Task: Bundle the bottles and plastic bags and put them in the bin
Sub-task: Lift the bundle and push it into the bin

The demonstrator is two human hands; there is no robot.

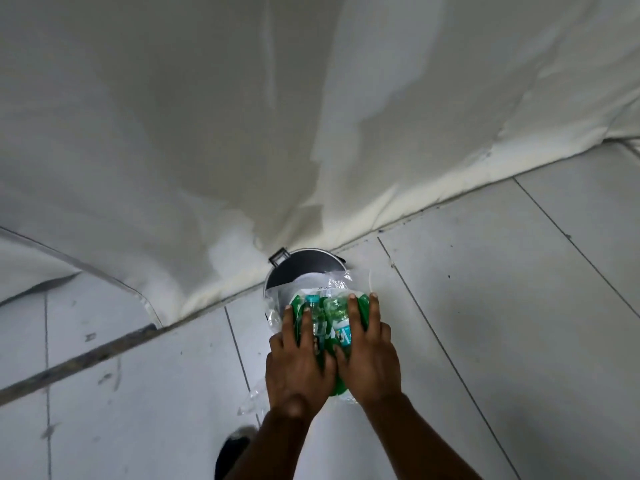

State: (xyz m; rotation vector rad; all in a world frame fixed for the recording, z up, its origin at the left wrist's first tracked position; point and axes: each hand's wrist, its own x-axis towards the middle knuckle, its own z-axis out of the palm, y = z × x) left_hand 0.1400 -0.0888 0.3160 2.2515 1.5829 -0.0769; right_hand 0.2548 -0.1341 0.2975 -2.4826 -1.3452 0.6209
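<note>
Clasping the bundle [329, 320] from above, left hand [298, 362] and right hand [369, 355] side by side over the bin [294, 268].

Bin mouth partly blocked, floor open around it

The bundle [325, 320] covers the bin [294, 271] opening from 6 o'clock; only its 12 o'clock arc is clear. White curtain [242, 150] presses in from 12; tiled floor [502, 289] lies free at 3 and 9.

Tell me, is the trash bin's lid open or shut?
Open. The bin shows its dark inside, and its lid stands tipped back against the white cloth, behind the bundle of bottles both hands hold.
</note>
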